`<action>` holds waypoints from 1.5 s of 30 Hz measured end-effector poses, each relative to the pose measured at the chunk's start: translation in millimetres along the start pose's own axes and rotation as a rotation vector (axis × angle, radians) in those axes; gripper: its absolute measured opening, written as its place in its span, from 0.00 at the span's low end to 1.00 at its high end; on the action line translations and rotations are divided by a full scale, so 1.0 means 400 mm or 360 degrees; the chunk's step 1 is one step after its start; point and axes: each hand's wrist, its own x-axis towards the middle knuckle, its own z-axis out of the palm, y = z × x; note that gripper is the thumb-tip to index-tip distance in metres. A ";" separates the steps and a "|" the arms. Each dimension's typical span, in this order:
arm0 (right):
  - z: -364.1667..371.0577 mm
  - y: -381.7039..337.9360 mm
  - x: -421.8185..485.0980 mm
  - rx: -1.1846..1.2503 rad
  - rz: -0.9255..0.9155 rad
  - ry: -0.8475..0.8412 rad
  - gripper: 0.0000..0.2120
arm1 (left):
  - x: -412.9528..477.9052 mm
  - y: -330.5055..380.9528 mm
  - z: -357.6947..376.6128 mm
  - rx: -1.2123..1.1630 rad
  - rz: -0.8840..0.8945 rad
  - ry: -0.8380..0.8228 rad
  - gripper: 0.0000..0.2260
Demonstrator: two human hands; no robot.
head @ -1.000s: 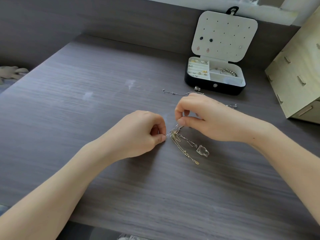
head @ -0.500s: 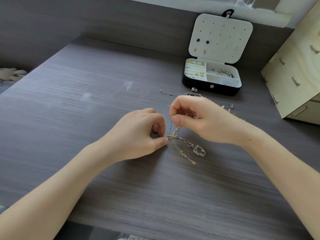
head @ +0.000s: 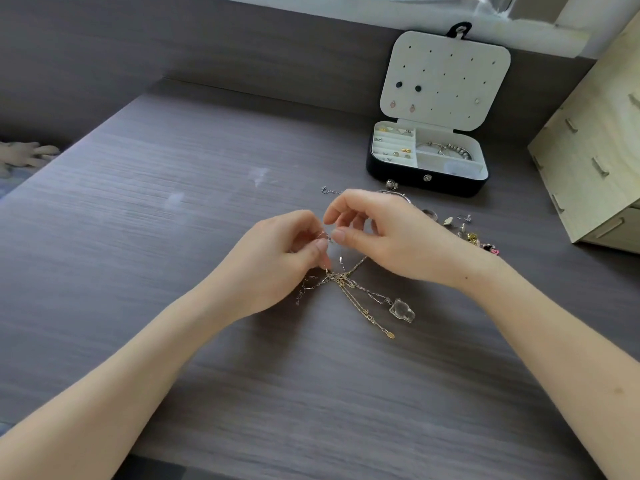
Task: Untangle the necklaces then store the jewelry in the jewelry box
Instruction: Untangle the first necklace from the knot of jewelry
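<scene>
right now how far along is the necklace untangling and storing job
Done: the jewelry box stands open, with a bracelet and small pieces already inside. In hand: the left hand pinches a strand of the tangled necklaces; the right hand hovers beside it, its grip unclear. Left: the knot is not undone, and the loose jewelry by the right wrist lies outside the box.

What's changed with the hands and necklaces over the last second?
The left hand has raised its pinch on a silver strand of the necklaces. The right hand has parted thumb and forefinger beside that grip; whether it holds a chain is unclear. The pendant and jewelry box stayed put.
</scene>
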 end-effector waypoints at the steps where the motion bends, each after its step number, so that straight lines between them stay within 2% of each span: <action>1: -0.001 0.008 -0.007 -0.0114 -0.0003 -0.0027 0.05 | 0.000 0.000 0.000 -0.0019 -0.0023 0.0010 0.07; 6: -0.015 0.028 -0.049 -0.0368 -0.0033 -0.0137 0.03 | 0.002 0.001 0.008 -0.0079 -0.0155 0.0116 0.08; 13: -0.015 0.027 -0.061 -0.0539 0.0006 -0.0172 0.07 | 0.000 -0.008 0.010 0.0298 -0.0293 0.0319 0.07; 16: -0.014 0.027 -0.062 -0.0553 0.0039 -0.0153 0.06 | 0.001 -0.016 0.015 0.0510 -0.0275 0.0407 0.02; 20: -0.017 0.022 -0.063 -0.0590 0.0051 -0.0106 0.05 | -0.008 -0.012 0.018 0.0718 -0.0024 0.0564 0.07; 22: -0.017 0.019 -0.060 -0.0621 0.0071 -0.0057 0.04 | -0.007 -0.007 0.018 0.0704 0.0238 0.0473 0.06; 25: -0.012 0.016 -0.052 -0.0655 0.0086 0.0035 0.03 | -0.008 -0.009 0.028 0.0708 0.0580 0.0139 0.05; 27: -0.009 0.015 -0.046 -0.0685 0.0082 0.0070 0.02 | -0.013 -0.013 0.031 0.0737 0.0709 -0.0007 0.10; 29: -0.007 0.016 -0.042 -0.0702 0.0084 0.0078 0.02 | -0.014 -0.020 0.027 0.0768 0.0785 -0.0033 0.14; 35: 0.003 0.031 -0.044 -0.0785 0.0063 0.0166 0.03 | -0.004 -0.033 0.012 0.0799 0.0826 -0.0019 0.18; 38: 0.006 0.026 -0.060 -0.0699 0.0017 0.0216 0.05 | -0.003 -0.037 0.004 0.0808 0.0790 -0.0034 0.21; 42: 0.007 0.018 -0.093 -0.0650 -0.0002 0.0133 0.12 | -0.001 -0.038 -0.007 0.0768 0.0734 -0.0081 0.22; 45: 0.003 0.018 -0.106 -0.0650 0.0039 0.0120 0.12 | 0.000 -0.041 -0.017 0.0726 0.0695 -0.0106 0.23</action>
